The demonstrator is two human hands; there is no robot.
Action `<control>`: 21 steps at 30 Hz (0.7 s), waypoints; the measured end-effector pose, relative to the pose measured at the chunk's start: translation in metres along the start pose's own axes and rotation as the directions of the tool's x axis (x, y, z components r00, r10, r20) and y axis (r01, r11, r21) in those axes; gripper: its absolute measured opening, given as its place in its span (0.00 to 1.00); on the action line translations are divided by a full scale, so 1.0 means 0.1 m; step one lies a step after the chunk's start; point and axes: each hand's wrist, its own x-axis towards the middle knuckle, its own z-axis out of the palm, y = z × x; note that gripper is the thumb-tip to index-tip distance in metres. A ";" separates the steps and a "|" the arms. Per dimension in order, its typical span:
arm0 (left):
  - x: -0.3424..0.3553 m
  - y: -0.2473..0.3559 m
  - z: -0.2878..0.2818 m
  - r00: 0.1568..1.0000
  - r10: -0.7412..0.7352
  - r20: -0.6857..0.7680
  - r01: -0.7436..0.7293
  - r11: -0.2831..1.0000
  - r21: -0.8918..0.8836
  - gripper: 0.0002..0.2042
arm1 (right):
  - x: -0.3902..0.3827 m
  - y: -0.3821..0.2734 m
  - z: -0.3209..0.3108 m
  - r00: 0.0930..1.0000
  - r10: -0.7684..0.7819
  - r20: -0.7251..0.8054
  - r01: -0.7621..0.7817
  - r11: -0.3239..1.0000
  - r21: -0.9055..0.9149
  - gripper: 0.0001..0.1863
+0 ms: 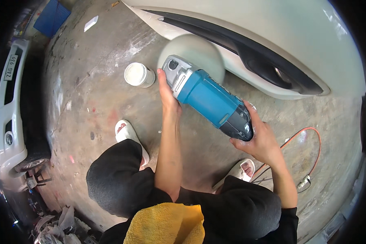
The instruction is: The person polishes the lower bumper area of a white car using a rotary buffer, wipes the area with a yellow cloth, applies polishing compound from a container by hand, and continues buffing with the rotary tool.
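Gripping the polisher (211, 99) from both ends. With the left hand (168, 93), supporting the grey head (178, 71), most fingers hidden beneath; with the right hand (264, 140), closed round the black rear end (236, 125), nearer and to the right, and marked with white smears. Held at a slant above the floor (89, 97), running from far left to near right.

Seen past the head: a pale round pad (203, 51), overlapping the low edge of the white car (297, 36) and lying just beside the black trim (227, 42). Hard to tell whether touching the paint, or whether spinning.

Judging by the two-handed hold and the pad so near the bodywork, probably at the step of buffing the low edge, or of lining up for it. Calling next, most likely, for a firm hold at both ends, the pad kept flat against the paint, and care along the trim.

Farther out, on the floor: to the left of the head, a white tub (139, 75); to the right, an orange cord (319, 142), looped; nearer, two white sandals (130, 136). Across the lap, a yellow cloth (162, 225). At the left rim, a second car (12, 150).
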 end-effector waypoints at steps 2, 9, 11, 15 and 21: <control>0.09 0.04 -0.05 1.000 -0.003 -0.014 0.003 1.000 -0.014 0.29 | 0.07 -0.12 0.00 1.000 0.009 0.001 -0.009 1.000 0.016 0.48; -0.16 0.19 -0.17 0.978 -0.199 -0.066 0.195 0.979 -0.063 0.34 | 0.06 -0.52 -0.02 0.986 0.163 0.029 -0.159 0.982 -0.107 0.49; -0.38 0.15 -0.18 0.947 -0.304 -0.107 0.298 0.952 -0.067 0.34 | -0.06 -0.52 0.00 0.975 0.221 0.038 -0.209 0.957 -0.200 0.49; -0.80 0.17 -0.21 0.887 -0.460 -0.048 0.451 0.883 -0.126 0.32 | -0.34 -0.52 0.21 0.919 0.393 -0.038 -0.392 0.896 -0.206 0.49; -0.68 0.80 -0.41 0.821 -0.571 -0.017 0.549 0.797 -0.253 0.28 | -0.24 -1.21 0.47 0.812 0.563 -0.152 -0.583 0.795 -0.169 0.48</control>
